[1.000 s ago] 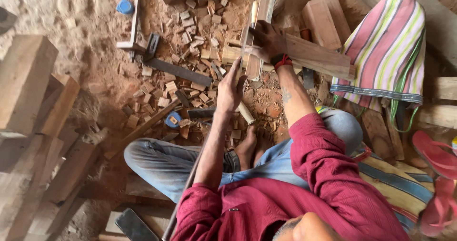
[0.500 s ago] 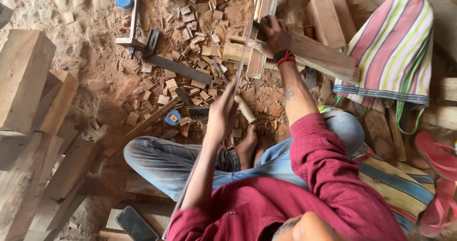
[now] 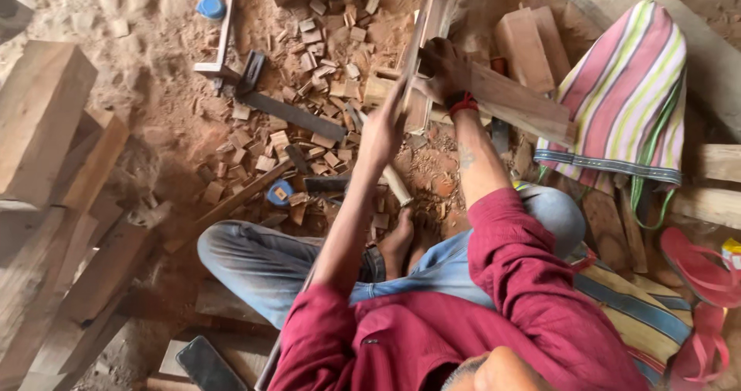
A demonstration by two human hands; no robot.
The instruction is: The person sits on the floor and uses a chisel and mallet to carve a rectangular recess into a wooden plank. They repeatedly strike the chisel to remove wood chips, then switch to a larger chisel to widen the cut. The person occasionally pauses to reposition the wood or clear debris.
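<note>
**Both hands on a slat over a chip-strewn floor**

From my remote seat I see the left hand [image 3: 384,132] closed around the lower part of a narrow wooden slat [image 3: 427,32], which runs steeply up toward the picture's top edge. The right hand [image 3: 444,71], a red band at its wrist, has its fingers [image 3: 432,59] wrapped over the same slat where it crosses a broader plank [image 3: 517,101]. Both hands are fully closed on the wood; neither shows a gap.

Open room is scarce. Small wood offcuts [image 3: 324,59] litter the sandy floor [image 3: 147,98] left of the hands, with a dark metal square [image 3: 289,113] lying among them. A striped cloth bag [image 3: 625,90] hems in the right side, just beside the plank's end. Heavy timber blocks [image 3: 46,121] line the left edge, well apart from the hands. The barest sand lies at upper left, near a blue cap [image 3: 210,6].

Against the frame half a second back, the left hand has climbed from the floor chips to grip the slat; the right hand has stayed put.
</note>
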